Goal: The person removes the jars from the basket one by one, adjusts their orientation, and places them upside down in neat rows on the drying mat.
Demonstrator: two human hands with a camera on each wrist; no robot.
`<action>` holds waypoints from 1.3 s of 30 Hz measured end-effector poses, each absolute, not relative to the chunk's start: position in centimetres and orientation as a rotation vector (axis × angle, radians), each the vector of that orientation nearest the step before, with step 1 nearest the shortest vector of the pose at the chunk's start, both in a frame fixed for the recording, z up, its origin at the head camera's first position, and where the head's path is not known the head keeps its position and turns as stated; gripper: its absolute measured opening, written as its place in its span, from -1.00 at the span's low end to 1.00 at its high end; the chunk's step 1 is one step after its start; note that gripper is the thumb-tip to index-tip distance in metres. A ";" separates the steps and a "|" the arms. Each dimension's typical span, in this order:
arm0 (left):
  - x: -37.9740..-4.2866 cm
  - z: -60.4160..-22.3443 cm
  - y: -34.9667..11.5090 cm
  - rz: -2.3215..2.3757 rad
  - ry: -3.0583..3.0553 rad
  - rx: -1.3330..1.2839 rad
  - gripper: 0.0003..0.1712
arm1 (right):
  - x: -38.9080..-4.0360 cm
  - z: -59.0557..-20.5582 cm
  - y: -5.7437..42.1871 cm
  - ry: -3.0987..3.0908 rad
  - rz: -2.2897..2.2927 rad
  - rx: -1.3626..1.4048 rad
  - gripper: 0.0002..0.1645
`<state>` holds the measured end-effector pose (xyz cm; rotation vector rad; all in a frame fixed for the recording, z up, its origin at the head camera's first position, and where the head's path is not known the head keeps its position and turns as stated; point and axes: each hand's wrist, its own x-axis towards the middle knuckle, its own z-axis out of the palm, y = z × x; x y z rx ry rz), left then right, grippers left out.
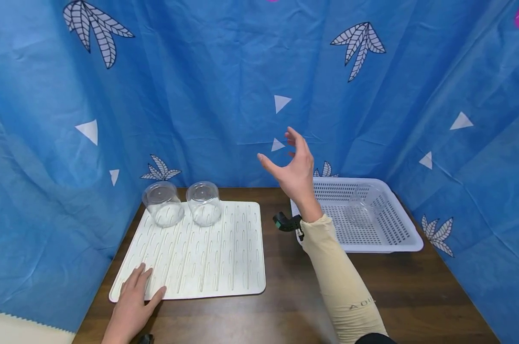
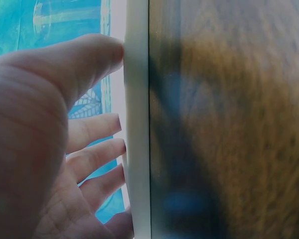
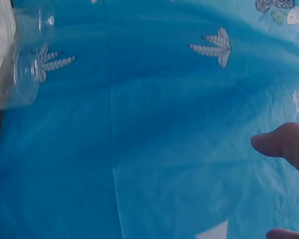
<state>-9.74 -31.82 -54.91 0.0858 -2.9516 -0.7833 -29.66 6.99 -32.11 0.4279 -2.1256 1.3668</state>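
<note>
My left hand rests on the front left corner of a white ridged draining mat, its fingers spread. In the left wrist view, the fingertips lie right at the mat's edge. My right hand is raised in the air between the mat and a white basket, thumb and fingers apart with nothing between them. Two clear plastic cups stand side by side at the mat's back left, a left cup and a right cup. Another clear cup is inside the basket.
The perforated basket sits at the back right of the dark wooden table, partly hidden behind my right forearm. A blue patterned curtain hangs close behind the table and along both sides.
</note>
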 end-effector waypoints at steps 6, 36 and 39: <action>-9.9 -55.1 -31.9 -0.782 -2.946 0.080 -0.15 | -30.6 -32.7 9.4 -2.035 1.278 0.260 0.13; -10.1 -55.5 -31.8 -0.785 -2.933 0.071 -0.14 | -31.6 -41.0 23.0 -1.922 1.320 -0.706 0.31; -10.1 -55.6 -31.8 -0.789 -2.926 0.065 -0.13 | -31.7 -41.7 24.0 -1.952 1.310 -0.782 0.39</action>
